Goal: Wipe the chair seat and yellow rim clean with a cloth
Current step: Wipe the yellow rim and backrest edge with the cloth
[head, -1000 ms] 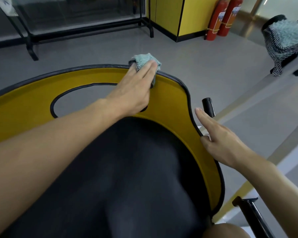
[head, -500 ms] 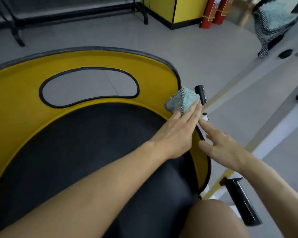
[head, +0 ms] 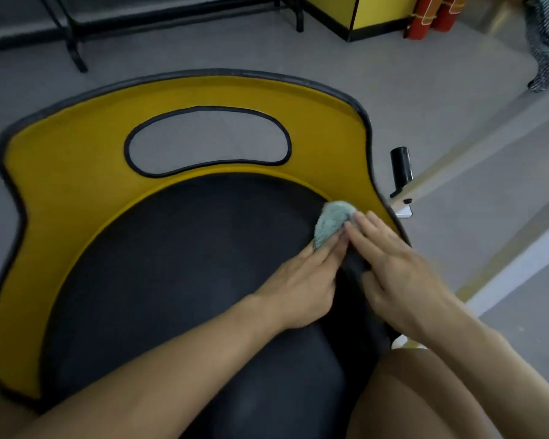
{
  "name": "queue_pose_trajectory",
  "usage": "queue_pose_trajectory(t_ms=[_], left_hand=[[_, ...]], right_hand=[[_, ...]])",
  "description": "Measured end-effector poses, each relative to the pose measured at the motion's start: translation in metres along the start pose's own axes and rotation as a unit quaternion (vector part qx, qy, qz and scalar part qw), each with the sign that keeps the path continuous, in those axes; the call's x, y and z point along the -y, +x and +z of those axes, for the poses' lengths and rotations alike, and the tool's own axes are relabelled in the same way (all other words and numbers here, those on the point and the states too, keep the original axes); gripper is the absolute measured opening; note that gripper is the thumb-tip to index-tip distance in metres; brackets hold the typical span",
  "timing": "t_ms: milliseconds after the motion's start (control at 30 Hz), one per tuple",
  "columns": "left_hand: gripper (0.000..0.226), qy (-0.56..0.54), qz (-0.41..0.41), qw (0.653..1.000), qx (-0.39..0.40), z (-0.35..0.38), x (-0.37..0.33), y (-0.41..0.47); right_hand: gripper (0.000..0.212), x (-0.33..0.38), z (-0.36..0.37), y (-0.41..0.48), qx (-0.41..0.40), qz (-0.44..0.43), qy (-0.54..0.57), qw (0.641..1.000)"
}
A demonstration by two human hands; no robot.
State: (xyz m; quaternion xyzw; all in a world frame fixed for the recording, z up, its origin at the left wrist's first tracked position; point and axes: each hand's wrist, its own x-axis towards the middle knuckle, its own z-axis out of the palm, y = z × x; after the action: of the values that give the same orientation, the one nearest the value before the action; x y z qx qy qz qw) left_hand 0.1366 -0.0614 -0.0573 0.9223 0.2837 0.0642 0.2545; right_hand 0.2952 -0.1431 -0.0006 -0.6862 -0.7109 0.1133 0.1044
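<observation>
A: Grey floor (head: 425, 106) around; cloth (head: 330, 223) sits at the right edge of the seat (head: 187, 264), against the yellow rim (head: 76, 172).
B: Straight, closed fingers (head: 328, 253): left hand (head: 301, 280) presses it, right hand (head: 403, 280) touches it. Mid-wipe, I'd judge.

my left hand (head: 301, 289) and right hand (head: 403, 280) are bare. both arms are bare too: the left forearm (head: 171, 369) shows uncovered from the bottom edge of the view up to the wrist, the right forearm (head: 495, 369) from the lower right corner. the fingers are slim, and those of the right hand are smeared by blur, so i cannot make out the nails. my right knee (head: 409, 391) is bare, a rounded shape low in the view. a sliver of bare left leg (head: 0, 416) shows at the lower left corner.
</observation>
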Motion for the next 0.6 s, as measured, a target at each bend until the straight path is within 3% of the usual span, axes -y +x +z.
queue_pose_trajectory(t_ms=[133, 200, 300, 367, 467, 600], left_hand=[[0.052, 0.065, -0.041, 0.996, 0.034, -0.011, 0.039, -0.069], [0.047, 0.087, -0.055, 0.994, 0.029, -0.020, 0.052, -0.097], [0.048, 0.078, -0.100, 0.992, 0.018, -0.035, 0.069, -0.129], [0.049, 0.075, -0.125, 0.989, 0.009, -0.044, 0.082, -0.145], [0.049, 0.096, -0.160, 0.982, 0.000, -0.056, 0.103, -0.167], [0.047, 0.109, -0.226, 0.968, -0.024, -0.071, 0.129, -0.195]], right_hand=[[0.070, 0.036, 0.059, 0.013, 0.165, -0.033, 0.024, 0.985], [0.065, 0.053, 0.075, 0.020, 0.203, -0.045, -0.017, 0.978], [0.059, 0.072, 0.077, 0.040, 0.143, -0.041, -0.074, 0.986], [0.064, 0.076, 0.077, 0.060, 0.090, 0.017, -0.074, 0.993], [0.081, 0.076, 0.087, 0.096, 0.081, 0.091, -0.090, 0.989], [0.089, 0.082, 0.102, 0.150, 0.083, 0.127, -0.104, 0.983]])
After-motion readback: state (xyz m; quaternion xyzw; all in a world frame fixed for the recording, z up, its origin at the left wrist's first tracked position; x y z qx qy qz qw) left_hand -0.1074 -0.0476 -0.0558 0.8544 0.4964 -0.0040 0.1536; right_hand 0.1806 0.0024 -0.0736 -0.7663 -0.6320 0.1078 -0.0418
